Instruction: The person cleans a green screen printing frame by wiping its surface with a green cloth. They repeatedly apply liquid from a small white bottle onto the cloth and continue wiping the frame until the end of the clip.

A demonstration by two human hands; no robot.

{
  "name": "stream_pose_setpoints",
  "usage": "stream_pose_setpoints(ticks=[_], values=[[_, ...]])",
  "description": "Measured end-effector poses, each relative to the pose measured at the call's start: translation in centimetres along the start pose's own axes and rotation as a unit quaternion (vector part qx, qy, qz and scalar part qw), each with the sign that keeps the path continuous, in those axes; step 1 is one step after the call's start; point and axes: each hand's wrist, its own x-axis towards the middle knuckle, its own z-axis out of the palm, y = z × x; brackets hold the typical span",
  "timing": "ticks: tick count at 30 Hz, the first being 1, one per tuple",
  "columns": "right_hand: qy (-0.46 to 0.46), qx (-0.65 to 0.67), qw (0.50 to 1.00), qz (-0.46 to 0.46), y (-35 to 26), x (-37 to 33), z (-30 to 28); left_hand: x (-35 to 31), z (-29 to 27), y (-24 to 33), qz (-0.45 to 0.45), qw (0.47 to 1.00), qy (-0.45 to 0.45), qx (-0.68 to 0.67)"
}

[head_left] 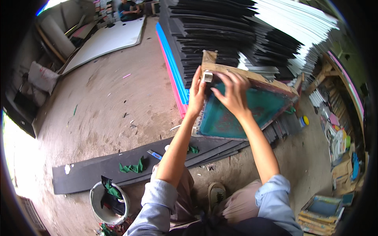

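Note:
A wooden screen-printing frame [252, 74] with teal mesh [252, 108] stands tilted in front of me, its lower edge over dark sheets. My left hand [197, 94] is closed round its upper left corner, beside a small pale block [208, 76]. A brown taped piece [209, 58] sticks up behind that corner. My right hand [233, 90] is over the upper part of the mesh, close to the top bar. Its fingers are spread and slightly blurred, with the thumb apart; whether the fingertips touch the frame is unclear.
Tall stacks of black foam sheets [208, 31] and white sheets [299, 23] rise behind the frame. Dark strips [90, 173] lie on the floor with a blue cutter knife [154, 154] and green scraps [132, 166]. A bucket [94, 196] stands lower left. A person [128, 11] sits far back.

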Motion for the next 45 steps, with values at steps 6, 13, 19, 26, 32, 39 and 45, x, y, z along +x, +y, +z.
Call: stream_pose_setpoints(ticks=[6, 13, 19, 26, 32, 39, 45], values=[[-0.077, 0.025, 0.996, -0.047, -1.0, 4.4, 1.4, 0.7, -1.6, -0.8, -0.065, 0.997, -0.010, -0.037], [-0.050, 0.060, 0.997, 0.024, -1.4, 4.7, 2.3, 1.1, -1.4, -1.3, -0.061, 0.997, 0.005, -0.050], [-0.002, 0.082, 0.997, -0.005, 0.4, 5.0, 2.1, 0.5, -0.4, -1.0, 0.056, 0.993, 0.002, 0.107], [-0.018, 0.115, 0.993, 0.033, -0.5, 4.8, 1.3, 1.1, 0.1, -0.5, 0.015, 0.997, 0.042, 0.055], [0.002, 0.301, 0.941, 0.155, 0.3, 3.9, -0.7, 2.4, 2.3, 0.3, 0.064, 0.983, 0.069, 0.160], [0.208, 0.137, 0.890, 0.382, 6.6, -3.9, -9.5, 2.9, 3.1, 0.4, 0.063, 0.969, 0.126, 0.205], [0.082, -0.086, 0.842, 0.526, 14.8, -10.3, -14.1, 4.2, 4.4, 0.0, 0.054, 0.965, 0.172, 0.192]])
